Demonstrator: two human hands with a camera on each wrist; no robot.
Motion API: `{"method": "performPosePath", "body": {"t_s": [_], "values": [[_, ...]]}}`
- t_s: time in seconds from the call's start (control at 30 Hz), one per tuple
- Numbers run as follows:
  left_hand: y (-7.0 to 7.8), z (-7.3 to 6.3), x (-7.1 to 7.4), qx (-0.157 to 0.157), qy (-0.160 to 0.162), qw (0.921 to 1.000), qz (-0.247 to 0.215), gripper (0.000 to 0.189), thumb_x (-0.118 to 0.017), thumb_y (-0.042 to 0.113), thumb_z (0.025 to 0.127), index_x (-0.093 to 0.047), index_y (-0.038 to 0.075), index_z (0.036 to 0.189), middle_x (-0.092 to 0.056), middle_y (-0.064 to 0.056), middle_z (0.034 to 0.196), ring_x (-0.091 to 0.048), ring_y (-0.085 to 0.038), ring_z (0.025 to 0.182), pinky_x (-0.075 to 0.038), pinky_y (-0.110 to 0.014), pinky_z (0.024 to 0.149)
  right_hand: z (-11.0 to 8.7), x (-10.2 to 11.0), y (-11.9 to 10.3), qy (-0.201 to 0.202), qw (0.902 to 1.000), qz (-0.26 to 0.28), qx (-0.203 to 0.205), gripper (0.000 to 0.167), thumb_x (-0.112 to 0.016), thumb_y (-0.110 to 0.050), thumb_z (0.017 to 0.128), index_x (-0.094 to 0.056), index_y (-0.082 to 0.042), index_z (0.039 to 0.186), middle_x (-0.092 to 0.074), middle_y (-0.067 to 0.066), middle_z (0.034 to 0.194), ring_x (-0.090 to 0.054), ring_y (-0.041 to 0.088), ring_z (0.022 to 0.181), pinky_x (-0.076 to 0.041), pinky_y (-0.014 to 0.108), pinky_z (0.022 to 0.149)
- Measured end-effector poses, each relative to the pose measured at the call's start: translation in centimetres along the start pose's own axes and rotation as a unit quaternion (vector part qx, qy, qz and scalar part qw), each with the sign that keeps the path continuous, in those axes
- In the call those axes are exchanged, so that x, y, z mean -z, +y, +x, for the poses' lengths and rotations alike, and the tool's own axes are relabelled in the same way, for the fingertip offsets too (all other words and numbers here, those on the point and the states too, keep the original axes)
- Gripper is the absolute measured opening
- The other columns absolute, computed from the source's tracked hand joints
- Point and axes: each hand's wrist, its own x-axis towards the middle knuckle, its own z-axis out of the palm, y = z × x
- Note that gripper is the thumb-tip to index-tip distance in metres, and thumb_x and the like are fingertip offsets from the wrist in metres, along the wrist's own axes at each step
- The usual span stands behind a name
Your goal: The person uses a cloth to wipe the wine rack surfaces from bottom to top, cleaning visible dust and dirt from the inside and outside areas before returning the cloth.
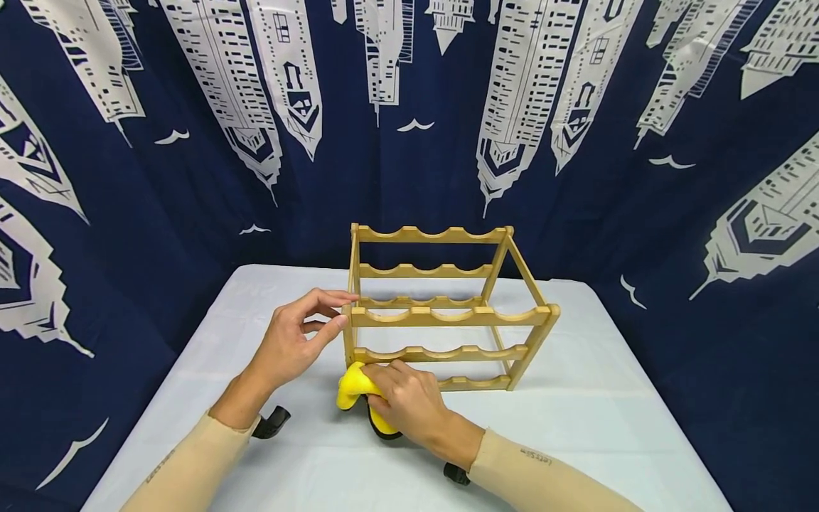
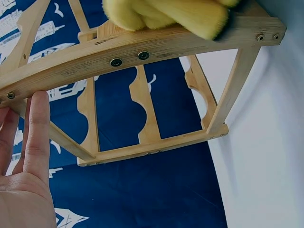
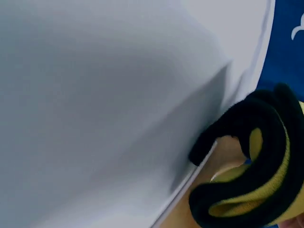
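Observation:
A wooden wine rack (image 1: 448, 316) with scalloped rails stands on the white table. My left hand (image 1: 297, 338) holds its upper front left corner, thumb and fingertips on either side of the post; in the left wrist view the fingers (image 2: 37, 137) reach up to the wood. Lower down, my right hand (image 1: 409, 398) grips a yellow cloth with black edging (image 1: 357, 384) at the front left post. The folded cloth (image 2: 175, 14) lies against the side of the rack in the left wrist view. Its black edge (image 3: 270, 142) hangs in loose folds in the right wrist view.
The white tabletop (image 1: 595, 427) extends around the rack. Behind and beside it hangs a dark blue curtain (image 1: 422, 178) with white building prints. Black wrist-worn pieces show below the left wrist (image 1: 271, 422) and right wrist (image 1: 456, 474).

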Motion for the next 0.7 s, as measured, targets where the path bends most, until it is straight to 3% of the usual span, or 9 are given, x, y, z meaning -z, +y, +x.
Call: {"method": "performPosePath", "body": {"t_s": [0.17,0.3,0.4,0.5,0.7], "values": [[0.0,0.2,0.3,-0.006,0.003,0.9999,0.012,0.018,-0.078,0.008,0.112,-0.077,0.017,0.128,-0.082,-0.002,0.147,-0.081,-0.009,0.115,-0.074,-0.029,0.087,0.7,-0.4,0.2,-0.076,0.9968,-0.009,0.024,0.043,-0.105,-0.023,0.088,-0.084,-0.014,0.125,-0.091,-0.003,0.111,-0.075,0.011,0.083,-0.062,0.02,0.062],[0.1,0.3,0.5,-0.009,0.007,0.9996,0.024,0.018,-0.079,0.008,0.111,-0.077,0.017,0.127,-0.082,-0.001,0.146,-0.081,-0.01,0.113,-0.073,-0.026,0.088,1.2,-0.2,0.6,-0.173,0.9842,-0.022,0.031,0.032,-0.097,-0.024,0.097,-0.081,-0.019,0.125,-0.09,-0.007,0.11,-0.073,0.012,0.085,-0.056,0.022,0.058],[0.4,0.3,0.4,-0.012,0.009,0.9993,0.034,0.025,-0.084,0.007,0.108,-0.076,0.017,0.13,-0.082,-0.001,0.145,-0.082,-0.013,0.109,-0.073,-0.025,0.089,1.4,0.0,0.8,-0.211,0.9771,-0.016,0.023,0.027,-0.092,-0.025,0.102,-0.081,-0.02,0.127,-0.09,-0.007,0.114,-0.072,0.013,0.086,-0.056,0.024,0.059],[0.6,0.4,0.1,-0.02,0.006,0.9983,0.055,0.036,-0.09,0.007,0.104,-0.076,0.016,0.135,-0.081,-0.002,0.144,-0.082,-0.015,0.103,-0.073,-0.024,0.09,1.1,0.8,0.9,-0.204,0.979,0.006,0.007,0.032,-0.094,-0.026,0.101,-0.082,-0.019,0.13,-0.09,-0.007,0.117,-0.072,0.013,0.087,-0.057,0.023,0.06],[1.0,0.5,-0.1,-0.051,0.007,0.9941,0.096,0.04,-0.091,0.006,0.102,-0.079,0.014,0.138,-0.082,-0.002,0.138,-0.081,-0.015,0.102,-0.073,-0.024,0.088,-0.6,3.6,1.7,-0.111,0.9917,0.064,-0.008,0.046,-0.1,-0.021,0.091,-0.085,-0.014,0.134,-0.09,-0.003,0.116,-0.073,0.011,0.088,-0.062,0.022,0.064]]}}
